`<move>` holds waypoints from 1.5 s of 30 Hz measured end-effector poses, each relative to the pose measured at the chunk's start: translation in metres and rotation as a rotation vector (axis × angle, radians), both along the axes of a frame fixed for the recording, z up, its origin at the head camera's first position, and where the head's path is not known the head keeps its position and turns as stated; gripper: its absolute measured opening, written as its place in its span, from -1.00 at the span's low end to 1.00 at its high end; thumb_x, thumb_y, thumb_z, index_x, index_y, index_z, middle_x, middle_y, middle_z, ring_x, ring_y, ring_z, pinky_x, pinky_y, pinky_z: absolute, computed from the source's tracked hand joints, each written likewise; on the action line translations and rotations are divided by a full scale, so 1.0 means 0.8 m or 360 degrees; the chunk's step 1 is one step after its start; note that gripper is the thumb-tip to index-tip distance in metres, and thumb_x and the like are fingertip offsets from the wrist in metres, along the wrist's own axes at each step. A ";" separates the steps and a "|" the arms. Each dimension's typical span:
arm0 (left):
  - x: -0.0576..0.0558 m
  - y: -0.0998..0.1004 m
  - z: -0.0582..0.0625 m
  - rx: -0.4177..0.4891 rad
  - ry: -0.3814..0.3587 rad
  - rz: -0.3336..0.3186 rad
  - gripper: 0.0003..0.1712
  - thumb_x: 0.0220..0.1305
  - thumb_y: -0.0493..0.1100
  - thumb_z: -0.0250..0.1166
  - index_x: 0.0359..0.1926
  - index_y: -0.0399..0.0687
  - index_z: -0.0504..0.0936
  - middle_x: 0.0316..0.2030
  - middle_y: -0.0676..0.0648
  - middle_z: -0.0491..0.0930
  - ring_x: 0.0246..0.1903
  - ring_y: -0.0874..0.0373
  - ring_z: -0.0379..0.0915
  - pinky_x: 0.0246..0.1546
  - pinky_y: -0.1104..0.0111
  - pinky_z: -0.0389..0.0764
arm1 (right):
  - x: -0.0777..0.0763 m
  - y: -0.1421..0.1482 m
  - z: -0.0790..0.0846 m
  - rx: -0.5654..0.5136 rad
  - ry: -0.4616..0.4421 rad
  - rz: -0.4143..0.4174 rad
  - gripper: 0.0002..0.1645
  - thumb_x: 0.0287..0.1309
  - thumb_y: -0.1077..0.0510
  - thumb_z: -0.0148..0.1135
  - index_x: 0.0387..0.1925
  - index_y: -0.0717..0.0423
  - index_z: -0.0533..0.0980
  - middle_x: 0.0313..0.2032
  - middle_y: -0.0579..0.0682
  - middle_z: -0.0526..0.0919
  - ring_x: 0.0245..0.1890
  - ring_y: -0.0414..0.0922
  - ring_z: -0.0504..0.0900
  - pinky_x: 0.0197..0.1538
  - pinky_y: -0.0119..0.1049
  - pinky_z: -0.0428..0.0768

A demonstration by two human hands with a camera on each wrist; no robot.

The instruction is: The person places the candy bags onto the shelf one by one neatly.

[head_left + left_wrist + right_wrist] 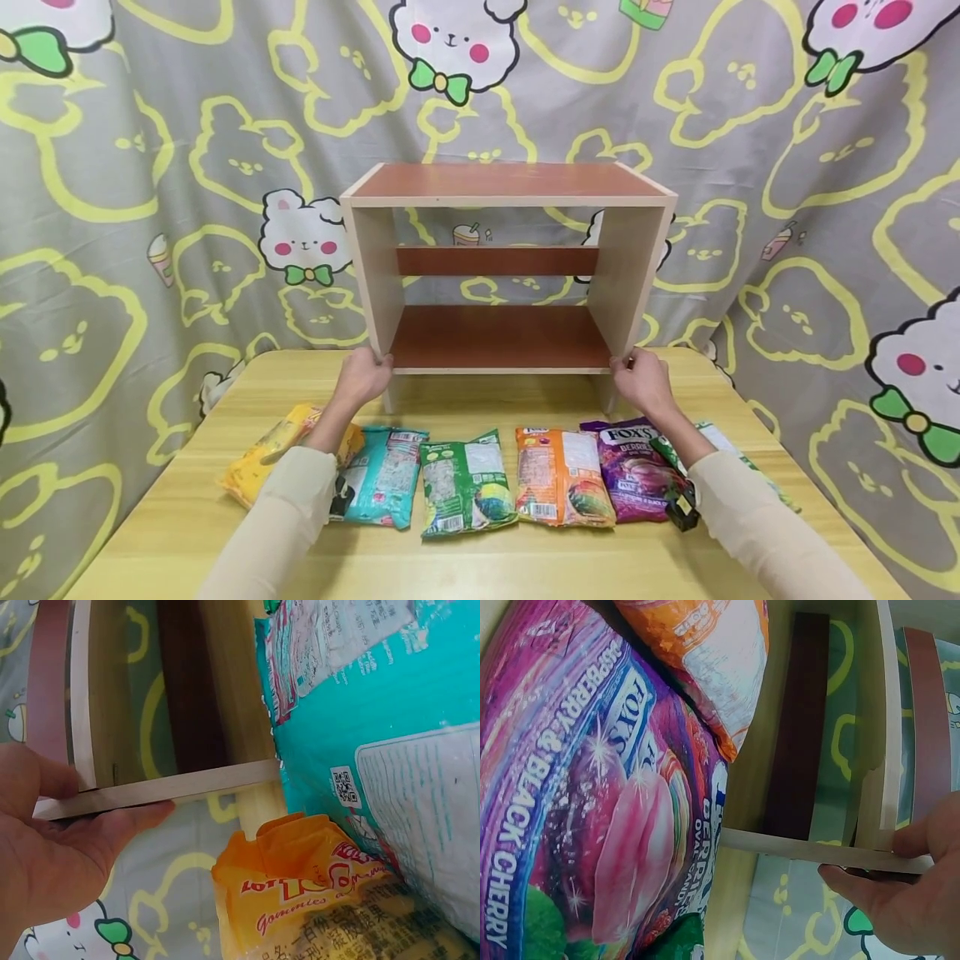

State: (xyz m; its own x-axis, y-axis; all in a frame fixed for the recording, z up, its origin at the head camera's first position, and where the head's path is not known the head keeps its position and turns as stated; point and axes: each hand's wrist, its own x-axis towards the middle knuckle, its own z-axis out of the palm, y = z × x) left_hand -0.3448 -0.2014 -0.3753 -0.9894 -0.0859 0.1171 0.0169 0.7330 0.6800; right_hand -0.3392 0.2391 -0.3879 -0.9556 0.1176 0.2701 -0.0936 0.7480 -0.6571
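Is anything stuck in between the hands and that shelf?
No, nothing I see. The left hand and right hand each already grip a side of the shelf. The colourful bags lie on the table in front of it, not between fingers and wood.

Pale-sided shelf (498, 261) with reddish boards, upright toward the table's (465, 571) back.
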 end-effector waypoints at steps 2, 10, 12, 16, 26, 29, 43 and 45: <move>-0.001 -0.001 0.000 -0.0009 -0.0003 0.0002 -0.58 0.51 -0.07 0.03 -0.26 -0.37 0.59 -0.62 -0.07 0.40 -0.64 0.11 0.33 -0.65 0.35 0.34 | 0.000 -0.001 0.001 0.0008 0.0006 0.0003 -0.62 0.43 0.10 0.03 -0.16 0.41 0.56 -0.27 0.34 0.69 -0.37 0.08 0.64 -0.49 -0.30 0.50; 0.000 -0.002 0.000 0.0017 -0.0003 -0.0007 -0.58 0.51 -0.07 0.02 -0.22 -0.39 0.59 -0.61 -0.07 0.39 -0.65 0.13 0.31 -0.66 0.35 0.33 | -0.001 0.000 0.002 0.0040 0.0031 0.0003 -0.60 0.42 0.09 0.07 -0.14 0.42 0.60 -0.25 0.36 0.72 -0.33 0.13 0.68 -0.46 -0.31 0.52; 0.000 -0.003 -0.001 0.0021 -0.0007 -0.0013 -0.58 0.51 -0.07 0.01 -0.24 -0.38 0.58 -0.63 -0.06 0.37 -0.66 0.14 0.29 -0.67 0.36 0.32 | -0.001 -0.001 0.001 0.0051 0.0038 0.0010 -0.59 0.41 0.10 0.08 -0.14 0.43 0.60 -0.25 0.37 0.72 -0.33 0.13 0.68 -0.47 -0.31 0.52; -0.001 -0.004 -0.001 0.0048 -0.0033 -0.0021 -0.57 0.50 -0.06 0.01 -0.08 -0.42 0.57 -0.54 -0.14 0.45 -0.62 0.10 0.31 -0.64 0.33 0.33 | 0.000 0.000 0.001 0.0073 0.0042 0.0009 -0.60 0.40 0.09 0.09 -0.16 0.43 0.61 -0.26 0.37 0.72 -0.33 0.14 0.69 -0.46 -0.29 0.54; -0.002 0.004 0.010 0.0509 -0.0335 -0.0069 -0.37 0.57 -0.12 -0.04 0.47 -0.44 0.18 0.34 -0.43 0.33 0.21 -0.22 0.37 0.12 0.00 0.51 | -0.002 0.002 -0.001 0.0098 0.0053 0.0023 -0.58 0.42 0.08 0.10 -0.11 0.44 0.60 -0.18 0.41 0.72 -0.23 0.21 0.72 -0.37 -0.21 0.63; -0.001 0.005 0.011 0.0476 -0.0333 -0.0058 -0.38 0.57 -0.10 -0.04 0.44 -0.46 0.21 0.28 -0.44 0.38 0.14 -0.19 0.40 0.04 0.03 0.53 | -0.002 0.002 -0.003 0.0093 0.0060 0.0022 -0.57 0.42 0.08 0.10 -0.09 0.44 0.60 -0.16 0.41 0.72 -0.22 0.21 0.72 -0.38 -0.22 0.63; -0.008 -0.009 0.007 0.0407 -0.0288 -0.0142 -0.36 0.55 -0.08 0.05 0.48 -0.32 0.20 0.36 -0.40 0.34 0.30 -0.30 0.39 0.18 -0.06 0.58 | 0.002 -0.001 -0.004 0.0044 0.0040 0.0031 -0.49 0.46 0.06 0.05 0.06 0.50 0.53 -0.01 0.49 0.65 -0.04 0.35 0.70 -0.17 0.03 0.74; -0.008 -0.011 0.008 0.0388 -0.0279 -0.0174 -0.33 0.55 -0.08 0.05 0.51 -0.30 0.16 0.39 -0.40 0.31 0.32 -0.31 0.37 0.20 -0.07 0.57 | 0.002 0.000 -0.003 0.0028 0.0027 0.0039 -0.48 0.47 0.06 0.04 0.10 0.50 0.51 0.03 0.50 0.63 0.00 0.37 0.68 -0.11 0.08 0.74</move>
State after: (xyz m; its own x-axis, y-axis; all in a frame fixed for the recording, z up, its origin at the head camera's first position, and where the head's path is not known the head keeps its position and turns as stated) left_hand -0.3514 -0.2098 -0.3688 -0.9976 0.0174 -0.0668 -0.0464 0.5483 0.8350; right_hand -0.3376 0.2390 -0.3906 -0.9533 0.0892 0.2884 -0.1233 0.7569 -0.6418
